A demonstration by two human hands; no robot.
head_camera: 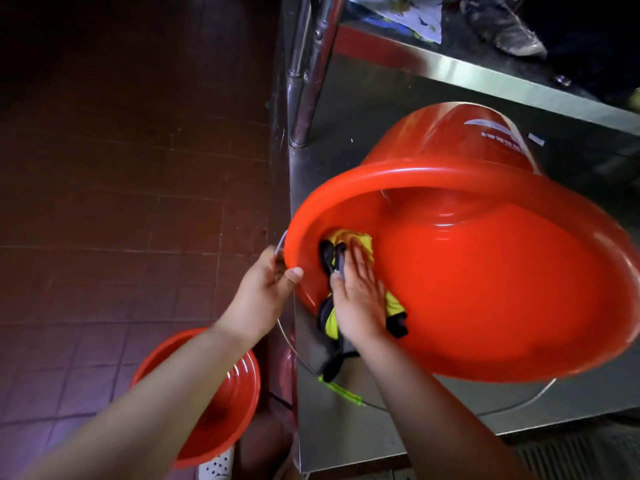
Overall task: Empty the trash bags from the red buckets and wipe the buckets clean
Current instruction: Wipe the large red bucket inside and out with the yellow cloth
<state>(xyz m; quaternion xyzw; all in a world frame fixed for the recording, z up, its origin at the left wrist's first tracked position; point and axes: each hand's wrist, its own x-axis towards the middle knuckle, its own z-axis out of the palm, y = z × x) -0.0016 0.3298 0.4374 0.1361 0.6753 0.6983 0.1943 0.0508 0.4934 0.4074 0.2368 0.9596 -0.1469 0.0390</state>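
Your left hand (265,289) grips the near rim of the red bucket (485,278), with the thumb hooked over the rim edge and the other fingers curled against the outside wall. Your right hand (358,299) lies flat inside the bucket mouth, fingers straight and together, pressing a yellow and black cloth (349,268) against the inner wall near the rim. The cloth is bunched under the palm; a black part of it hangs out over the rim onto the surface below.

The bucket lies tipped on its side on a steel table (346,434), mouth facing you, base pointing away. A white label with lettering (498,135) shows on the outer wall near the base; the lettering is too small to read. The wire bail handle (519,401) hangs loose below the rim and curves across the table top. A short green strip (341,393) lies on the table just beside the hanging cloth.

A second red bucket (221,403) stands on the tiled floor (121,202) to the left of the table, partly hidden behind your left forearm. A white perforated shoe (216,465) shows beneath it at the lower frame edge.

Beyond the bucket, chrome legs (308,71) rise from the table's far corner. A raised steel shelf (502,81) carries a printed sheet (412,15) and a grey sneaker (512,32).
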